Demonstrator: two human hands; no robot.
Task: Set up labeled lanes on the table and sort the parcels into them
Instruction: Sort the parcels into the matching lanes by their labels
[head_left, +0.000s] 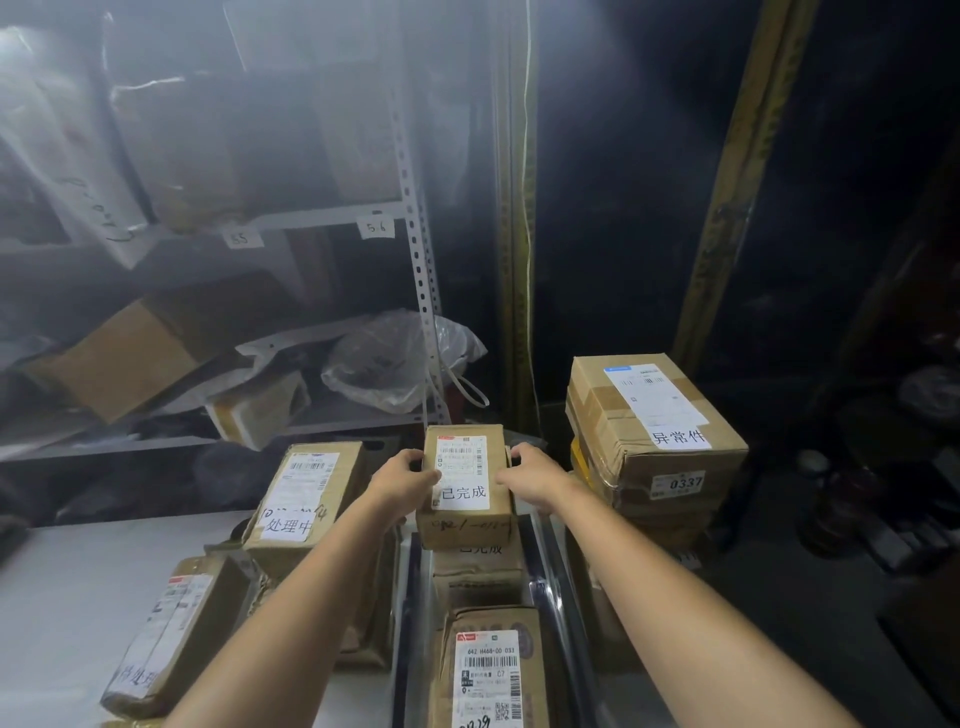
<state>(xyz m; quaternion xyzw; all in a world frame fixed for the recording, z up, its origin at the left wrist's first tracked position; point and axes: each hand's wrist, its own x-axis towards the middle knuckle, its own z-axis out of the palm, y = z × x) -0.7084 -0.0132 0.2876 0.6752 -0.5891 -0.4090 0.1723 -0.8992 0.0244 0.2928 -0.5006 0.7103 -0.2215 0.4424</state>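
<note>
Centre of frame: left hand (402, 478) and right hand (535, 473) clamp the small parcel (467, 483) from opposite sides, fingers curled over its edges, its "已完成" label facing up. It sits on, or just above, a lower box (478, 566) with the same label, so probably the completed lane. The two-sided hold likely squares it on the stack. Left of centre: "处理中" box (306, 499). Right: "异常件" stack (654, 415). Lower left: "待处理" parcel (176, 629) on the counter (62, 587). Upward labels keep the lanes readable.
</note>
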